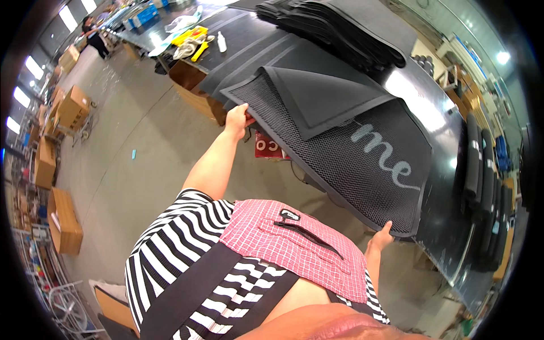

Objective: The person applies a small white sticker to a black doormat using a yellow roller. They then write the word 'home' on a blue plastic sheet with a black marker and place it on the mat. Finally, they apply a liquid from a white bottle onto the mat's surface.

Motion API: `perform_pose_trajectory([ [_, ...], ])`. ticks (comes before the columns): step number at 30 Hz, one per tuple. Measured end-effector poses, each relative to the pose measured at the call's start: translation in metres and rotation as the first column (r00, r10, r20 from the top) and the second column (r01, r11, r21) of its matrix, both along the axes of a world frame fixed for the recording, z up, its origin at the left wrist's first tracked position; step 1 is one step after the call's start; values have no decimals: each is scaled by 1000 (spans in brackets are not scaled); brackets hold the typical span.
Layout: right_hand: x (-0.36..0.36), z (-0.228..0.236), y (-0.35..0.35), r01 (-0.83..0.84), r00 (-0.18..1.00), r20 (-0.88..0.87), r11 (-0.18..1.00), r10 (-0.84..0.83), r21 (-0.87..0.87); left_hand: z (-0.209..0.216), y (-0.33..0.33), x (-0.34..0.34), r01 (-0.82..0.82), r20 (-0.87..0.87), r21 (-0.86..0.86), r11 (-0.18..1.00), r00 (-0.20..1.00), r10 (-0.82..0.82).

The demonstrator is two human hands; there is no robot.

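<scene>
A black textured doormat with pale script lettering lies partly on the dark table, its near long edge over the table's front. One far corner is folded over, so its smooth underside shows. My left hand is closed on the mat's edge at the near left corner, fingers mostly beneath it. My right hand grips the near right corner, thumb on top and fingers hidden below. Behind the folded part lie flat black mats, and a thick stack of black mats sits farther back.
The shiny dark table extends right, where rolled black mats stand. A white bottle and yellow cloths or gloves lie at its far left. Beneath is an open cardboard box. A loaded cart and another person are left.
</scene>
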State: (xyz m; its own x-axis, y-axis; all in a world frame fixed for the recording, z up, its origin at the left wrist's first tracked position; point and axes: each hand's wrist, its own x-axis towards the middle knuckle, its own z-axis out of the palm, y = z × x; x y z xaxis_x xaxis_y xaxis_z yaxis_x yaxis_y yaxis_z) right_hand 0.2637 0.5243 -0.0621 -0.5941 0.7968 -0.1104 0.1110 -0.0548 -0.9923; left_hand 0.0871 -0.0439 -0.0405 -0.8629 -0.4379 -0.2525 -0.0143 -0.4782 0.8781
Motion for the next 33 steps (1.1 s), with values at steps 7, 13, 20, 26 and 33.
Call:
perform_pose_trajectory([
  [7, -28, 23, -6, 68, 997, -53, 984, -60, 165, 121, 34, -19, -24, -374, 100, 995, 925, 60],
  [13, -64, -4, -18, 20, 988, 139, 946, -68, 323, -8, -15, -43, -114, 196, -163, 980, 970, 146],
  [20, -74, 20, -18, 41, 999, 6, 995, -41, -88, -7, -36, -24, 113, 217, -180, 977, 974, -73],
  [26, -70, 11, 29, 284, 945, 201, 953, -259, -109, 25, -40, -29, 632, 324, -171, 756, 760, -563],
  [33, -110, 65, -135, 261, 857, -185, 95, -481, 961, 36, -219, -10, 836, 425, -332, 437, 547, -721],
])
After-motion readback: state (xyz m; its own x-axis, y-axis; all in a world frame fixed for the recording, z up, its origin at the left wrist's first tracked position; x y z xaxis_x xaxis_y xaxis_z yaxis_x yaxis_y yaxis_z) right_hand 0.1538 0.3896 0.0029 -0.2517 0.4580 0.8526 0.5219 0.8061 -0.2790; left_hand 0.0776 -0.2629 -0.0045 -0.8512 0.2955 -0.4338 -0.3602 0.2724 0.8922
